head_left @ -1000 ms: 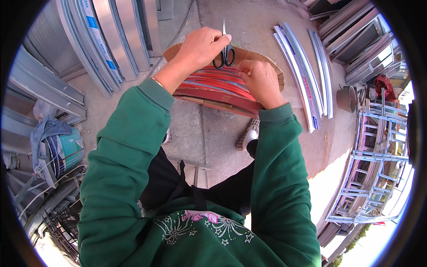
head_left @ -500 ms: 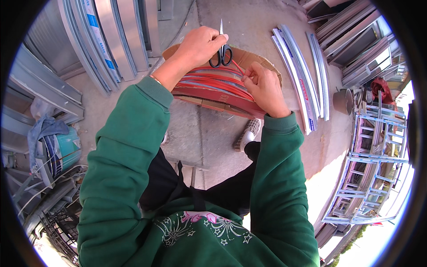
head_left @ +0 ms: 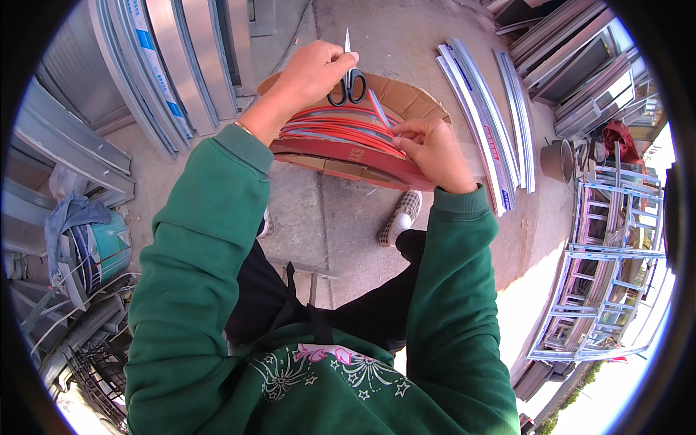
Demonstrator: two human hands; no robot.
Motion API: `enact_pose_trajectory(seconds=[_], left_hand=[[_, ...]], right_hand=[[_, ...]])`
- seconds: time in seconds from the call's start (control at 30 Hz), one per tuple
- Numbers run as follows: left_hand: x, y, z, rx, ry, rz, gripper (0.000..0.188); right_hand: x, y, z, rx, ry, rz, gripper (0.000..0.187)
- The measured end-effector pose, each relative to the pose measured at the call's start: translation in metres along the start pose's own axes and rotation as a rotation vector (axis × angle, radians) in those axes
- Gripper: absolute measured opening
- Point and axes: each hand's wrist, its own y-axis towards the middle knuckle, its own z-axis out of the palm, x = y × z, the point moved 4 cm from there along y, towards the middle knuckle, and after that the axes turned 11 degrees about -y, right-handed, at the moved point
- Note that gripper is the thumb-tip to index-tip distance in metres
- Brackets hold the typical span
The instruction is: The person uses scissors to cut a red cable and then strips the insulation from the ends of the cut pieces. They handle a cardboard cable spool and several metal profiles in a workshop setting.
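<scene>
One printed reel (head_left: 344,151) sits near the right hand (head_left: 433,151) pinching red strip (head_left: 378,109) and left hand (head_left: 313,71) gripping scissors (head_left: 349,74).

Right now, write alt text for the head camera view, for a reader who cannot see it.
The left hand holds black-handled scissors, blades pointing away, at a cardboard reel wound with red strip, while the right hand pinches a length of the strip. Green sleeves cover both arms; long pale bars lie on the floor to the right.
</scene>
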Motion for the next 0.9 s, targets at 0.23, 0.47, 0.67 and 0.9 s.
enact_pose_trajectory(seconds=[0.23, 0.47, 0.67, 0.9], left_hand=[[-0.004, -0.001, -0.001, 0.018, 0.009, 0.004, 0.05], [-0.005, -0.002, -0.001, -0.006, 0.02, 0.008, 0.051], [-0.004, -0.003, -0.003, -0.004, 0.012, -0.009, 0.052], [-0.005, -0.003, -0.005, -0.014, 0.008, 0.014, 0.052]], right_hand=[[0.004, 0.002, 0.003, -0.052, -0.058, -0.015, 0.024], [0.004, 0.005, 0.01, -0.013, 0.011, -0.025, 0.022], [0.006, 0.008, 0.019, 0.083, 0.093, -0.039, 0.02], [0.004, 0.01, 0.022, 0.068, 0.093, -0.031, 0.019]])
